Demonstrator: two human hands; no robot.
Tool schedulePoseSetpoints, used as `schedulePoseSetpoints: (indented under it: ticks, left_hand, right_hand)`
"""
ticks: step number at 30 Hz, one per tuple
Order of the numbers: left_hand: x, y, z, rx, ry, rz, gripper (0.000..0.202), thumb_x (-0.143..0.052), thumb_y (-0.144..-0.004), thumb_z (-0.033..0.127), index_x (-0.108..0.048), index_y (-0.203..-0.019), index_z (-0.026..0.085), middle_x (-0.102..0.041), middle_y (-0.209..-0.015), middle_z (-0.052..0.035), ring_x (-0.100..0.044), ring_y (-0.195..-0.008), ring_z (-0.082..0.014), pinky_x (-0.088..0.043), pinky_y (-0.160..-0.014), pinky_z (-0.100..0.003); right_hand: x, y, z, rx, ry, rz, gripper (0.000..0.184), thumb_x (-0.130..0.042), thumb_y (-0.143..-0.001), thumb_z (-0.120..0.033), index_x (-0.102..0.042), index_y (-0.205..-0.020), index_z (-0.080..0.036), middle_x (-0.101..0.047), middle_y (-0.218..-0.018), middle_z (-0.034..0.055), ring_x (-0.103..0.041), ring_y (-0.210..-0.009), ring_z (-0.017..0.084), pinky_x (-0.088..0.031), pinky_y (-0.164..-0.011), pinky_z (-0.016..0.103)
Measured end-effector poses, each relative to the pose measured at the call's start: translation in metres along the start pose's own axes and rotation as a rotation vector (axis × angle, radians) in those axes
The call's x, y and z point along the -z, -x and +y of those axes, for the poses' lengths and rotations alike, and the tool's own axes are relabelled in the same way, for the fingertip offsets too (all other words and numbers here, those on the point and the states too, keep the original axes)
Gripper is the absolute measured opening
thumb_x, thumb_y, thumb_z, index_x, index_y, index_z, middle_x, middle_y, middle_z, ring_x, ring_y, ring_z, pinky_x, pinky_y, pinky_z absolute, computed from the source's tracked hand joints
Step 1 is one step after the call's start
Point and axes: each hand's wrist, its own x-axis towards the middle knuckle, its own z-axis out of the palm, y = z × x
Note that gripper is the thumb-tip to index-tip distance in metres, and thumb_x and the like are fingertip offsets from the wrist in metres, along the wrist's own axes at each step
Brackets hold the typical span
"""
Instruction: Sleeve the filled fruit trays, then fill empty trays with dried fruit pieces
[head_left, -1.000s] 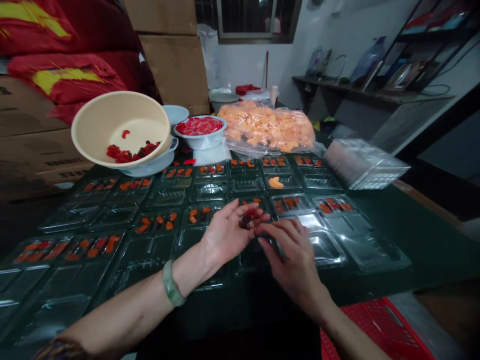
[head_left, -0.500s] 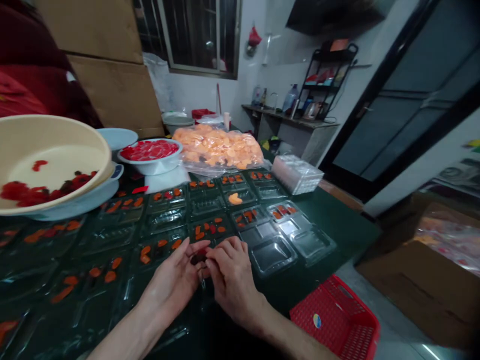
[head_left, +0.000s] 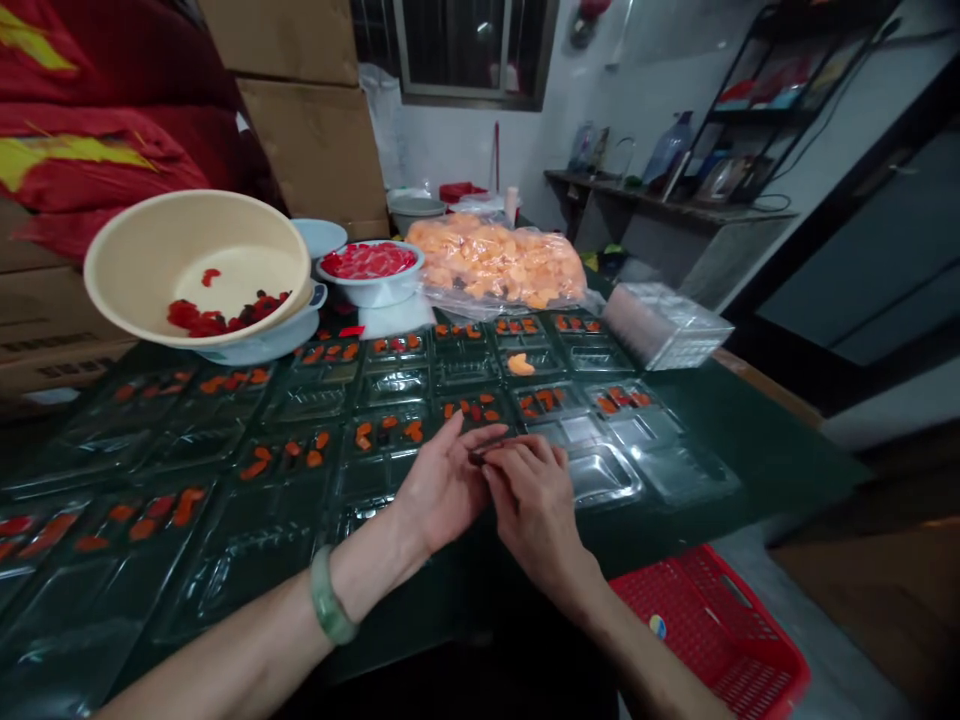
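My left hand [head_left: 442, 485] is cupped palm up over the near row of clear plastic trays [head_left: 375, 440], with small dark candy pieces [head_left: 475, 459] just showing at its fingertips. My right hand [head_left: 534, 500] rests against it, its fingers curled and pinching at those pieces. A green bangle [head_left: 327, 600] circles my left wrist. Most trays in the rows across the dark table [head_left: 750, 430] hold a few orange and red candies in their top compartments.
A tilted cream basin [head_left: 196, 262] holds red and dark candies at the back left. Beside it stand a white bowl of red candies [head_left: 369, 268], a bag of orange candies [head_left: 499, 262] and a stack of clear trays [head_left: 664, 325]. A red basket [head_left: 720, 630] sits below right.
The view swung right and then back left. My hands have stayed joined over the trays, the right fingers closing further over the dark pieces in the left palm.
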Motion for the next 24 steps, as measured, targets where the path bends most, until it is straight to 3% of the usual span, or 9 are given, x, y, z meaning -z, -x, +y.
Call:
schedulePoseSetpoints:
  ticks: [4, 7, 11, 17, 21, 24]
  left_hand:
    - [-0.002, 0.004, -0.004, -0.034, -0.056, 0.017, 0.041, -0.039, -0.092, 0.038, -0.064, -0.091, 0.005, -0.064, -0.080, -0.0114, -0.061, -0.074, -0.0163, -0.047, -0.079, -0.028]
    - [-0.004, 0.007, -0.007, -0.056, -0.114, 0.092, 0.037, -0.039, -0.092, 0.033, -0.064, -0.096, 0.007, -0.067, -0.087, -0.0130, -0.063, -0.085, -0.0199, -0.047, -0.087, -0.033]
    - [-0.002, 0.009, -0.010, -0.083, -0.213, 0.146, 0.030, -0.041, -0.092, 0.027, -0.062, -0.106, 0.010, -0.067, -0.099, -0.0123, -0.063, -0.094, -0.0206, -0.047, -0.090, -0.035]
    - [0.004, 0.006, -0.003, -0.062, -0.246, 0.156, 0.033, -0.040, -0.091, 0.022, -0.057, -0.117, 0.012, -0.067, -0.103, -0.0118, -0.064, -0.095, -0.0224, -0.051, -0.086, -0.036]
    - [-0.004, 0.005, -0.001, -0.013, -0.180, 0.238, 0.034, -0.040, -0.090, 0.018, -0.056, -0.120, 0.017, -0.070, -0.091, -0.0071, -0.066, -0.086, -0.0215, -0.054, -0.078, -0.035]
    - [-0.007, 0.004, -0.003, -0.028, -0.177, 0.300, 0.032, -0.040, -0.087, 0.012, -0.061, -0.110, 0.021, -0.069, -0.077, -0.0030, -0.066, -0.074, -0.0193, -0.056, -0.066, -0.031]
  right_hand:
    - [-0.007, 0.001, -0.005, -0.034, 0.189, -0.041, 0.016, -0.048, -0.084, -0.010, -0.062, -0.081, -0.016, -0.064, -0.078, 0.0076, -0.049, -0.083, 0.022, -0.033, -0.074, 0.038]
    - [-0.009, 0.000, -0.007, -0.054, 0.249, -0.135, 0.017, -0.050, -0.081, -0.009, -0.063, -0.089, -0.015, -0.064, -0.081, 0.0087, -0.047, -0.082, 0.023, -0.034, -0.073, 0.038]
    - [-0.010, -0.002, -0.007, -0.013, 0.283, -0.256, 0.015, -0.053, -0.079, -0.016, -0.062, -0.092, -0.017, -0.062, -0.088, 0.0069, -0.046, -0.085, 0.022, -0.034, -0.077, 0.038]
    - [-0.013, -0.001, -0.004, 0.021, 0.311, -0.239, 0.012, -0.052, -0.080, -0.025, -0.058, -0.086, -0.017, -0.059, -0.091, 0.0058, -0.046, -0.089, 0.021, -0.034, -0.084, 0.038]
    - [-0.010, -0.003, -0.009, -0.029, 0.252, -0.193, 0.019, -0.053, -0.080, -0.024, -0.056, -0.098, -0.018, -0.061, -0.097, 0.0047, -0.048, -0.093, 0.020, -0.035, -0.090, 0.037]
    - [-0.006, -0.005, -0.013, -0.062, 0.186, -0.165, 0.018, -0.053, -0.082, -0.026, -0.055, -0.099, -0.021, -0.063, -0.096, 0.0040, -0.050, -0.094, 0.020, -0.037, -0.087, 0.036]
